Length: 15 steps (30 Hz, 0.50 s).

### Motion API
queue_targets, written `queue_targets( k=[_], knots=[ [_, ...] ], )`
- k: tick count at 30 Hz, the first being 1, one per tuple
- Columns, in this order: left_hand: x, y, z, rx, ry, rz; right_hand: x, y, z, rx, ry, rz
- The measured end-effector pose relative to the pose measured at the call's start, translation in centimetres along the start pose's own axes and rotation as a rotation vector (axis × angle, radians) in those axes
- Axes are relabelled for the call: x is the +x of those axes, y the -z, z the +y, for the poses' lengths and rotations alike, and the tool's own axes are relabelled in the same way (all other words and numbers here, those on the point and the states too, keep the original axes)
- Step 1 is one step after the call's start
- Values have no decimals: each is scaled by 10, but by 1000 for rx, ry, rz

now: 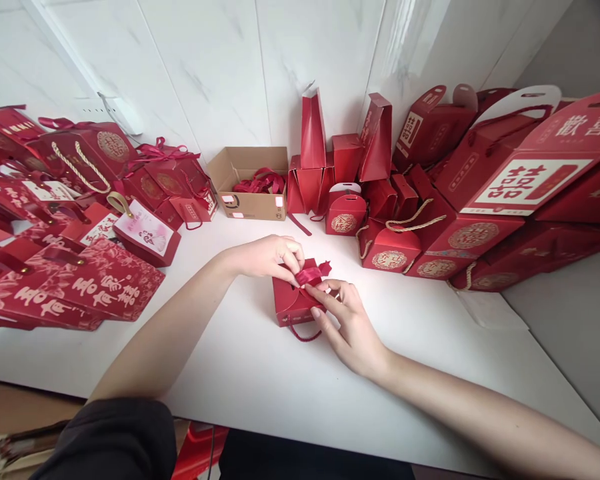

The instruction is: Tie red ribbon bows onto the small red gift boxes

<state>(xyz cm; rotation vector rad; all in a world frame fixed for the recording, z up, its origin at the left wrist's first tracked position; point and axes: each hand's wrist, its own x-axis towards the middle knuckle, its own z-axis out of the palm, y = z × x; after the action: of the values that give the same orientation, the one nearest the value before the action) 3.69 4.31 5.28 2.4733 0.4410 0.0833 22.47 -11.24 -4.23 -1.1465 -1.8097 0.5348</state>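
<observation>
And there's the gift box [286, 305] on the table [230, 380], ribbon [310, 275] on its top, an open carton [250, 209] holding loose ribbons [263, 181] behind it, crowded packages [117, 283] to its left, stacked boxes [460, 233] to its right.

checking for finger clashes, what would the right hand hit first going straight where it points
Probably the red ribbon on the small box; the right hand seems to touch it, with the left hand just beyond, though depth is unclear.
</observation>
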Motion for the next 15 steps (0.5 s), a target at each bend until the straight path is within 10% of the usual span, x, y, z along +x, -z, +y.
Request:
queue_targets(
  k=[9, 15],
  knots=[
    [1, -17, -18, -266, 58, 22, 50, 12, 29, 196, -243, -106],
    [3, -24, -28, -409, 52, 34, 99, 36, 41, 284, 103, -358]
  ],
)
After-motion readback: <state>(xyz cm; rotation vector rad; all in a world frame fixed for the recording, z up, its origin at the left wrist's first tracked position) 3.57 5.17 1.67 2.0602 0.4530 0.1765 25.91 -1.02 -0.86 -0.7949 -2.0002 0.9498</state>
